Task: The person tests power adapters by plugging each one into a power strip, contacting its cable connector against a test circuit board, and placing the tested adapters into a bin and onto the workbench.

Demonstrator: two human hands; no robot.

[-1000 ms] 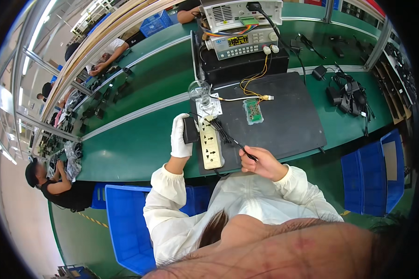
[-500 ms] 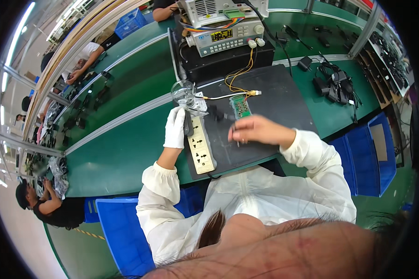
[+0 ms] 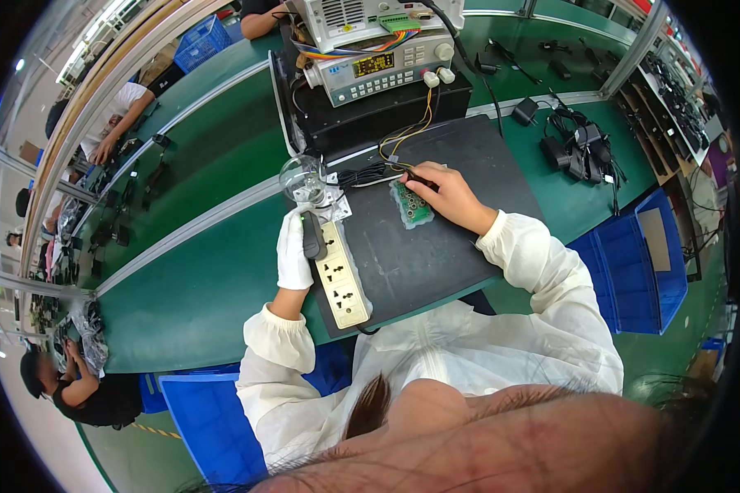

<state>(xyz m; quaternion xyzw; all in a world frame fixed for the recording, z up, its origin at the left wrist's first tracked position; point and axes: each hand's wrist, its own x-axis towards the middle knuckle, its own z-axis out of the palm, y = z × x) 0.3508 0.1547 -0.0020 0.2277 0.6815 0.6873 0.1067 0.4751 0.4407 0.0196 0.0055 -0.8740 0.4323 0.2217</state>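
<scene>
My left hand [image 3: 292, 251], in a white glove, is closed around a black power adapter [image 3: 312, 237] at the far end of a cream power strip [image 3: 343, 287]. Just beyond it, a clear glass bulb [image 3: 302, 178] stands beside the strip. My bare right hand [image 3: 454, 197] pinches a small black plug [image 3: 422, 177] over the far edge of a green circuit board [image 3: 411, 207]. A bundled black cable [image 3: 362, 175] lies between the bulb and this hand. Thin yellow wires [image 3: 425, 123] run from the bench instrument towards my right fingers; their ends are hidden there.
A bench instrument [image 3: 390, 72] sits on a black box at the back of the black mat [image 3: 436, 267]. Several black adapters [image 3: 582, 152] lie to the right. Blue bins [image 3: 629, 263] stand beside the bench. Other people work at the left.
My right hand has moved away from me to the board's far edge, and the black cable now lies stretched there. My left hand stays on the adapter. The whole view has shifted slightly.
</scene>
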